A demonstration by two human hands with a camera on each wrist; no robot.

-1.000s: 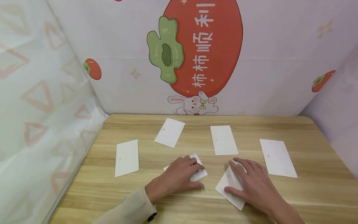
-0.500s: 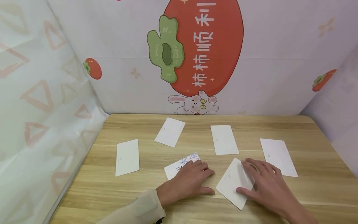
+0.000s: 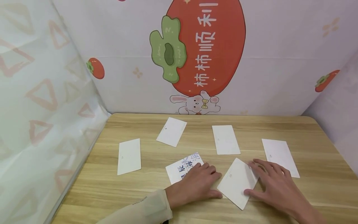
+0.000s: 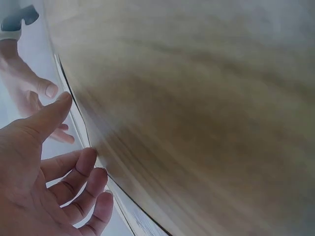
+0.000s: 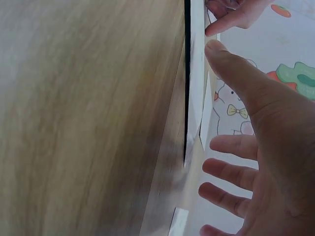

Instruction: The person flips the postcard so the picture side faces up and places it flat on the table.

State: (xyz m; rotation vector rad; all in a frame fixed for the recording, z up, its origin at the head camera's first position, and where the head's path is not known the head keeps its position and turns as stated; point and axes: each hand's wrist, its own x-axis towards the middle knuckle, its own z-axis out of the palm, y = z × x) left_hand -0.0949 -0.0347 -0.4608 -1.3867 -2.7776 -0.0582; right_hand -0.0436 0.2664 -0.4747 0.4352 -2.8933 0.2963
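Observation:
A card with blue Chinese characters [image 3: 174, 175] lies face up left of centre, partly hidden by my left hand [image 3: 197, 183]. That hand has loosely bent fingers, its tips on or just over the wood, gripping nothing. To its right lies a blank-looking white card [image 3: 236, 183] with a tiny mark, turned at a slant. My right hand [image 3: 277, 186] is at this card's right edge, thumb and forefinger spread; whether they touch it I cannot tell. In the right wrist view the fingers [image 5: 231, 174] are loosely extended beside the card's edge [image 5: 197, 73].
More white cards lie in an arc: one at left [image 3: 129, 157], two at the back, [image 3: 172, 132] and another card [image 3: 226, 140], and one at right [image 3: 280, 157] beside my right hand. The wooden table [image 3: 92, 193] meets a printed cloth wall [image 3: 126, 87] behind.
My left hand has slid right, uncovering more of the printed card's characters. My right hand has drawn back to the right, showing more of the slanted white card.

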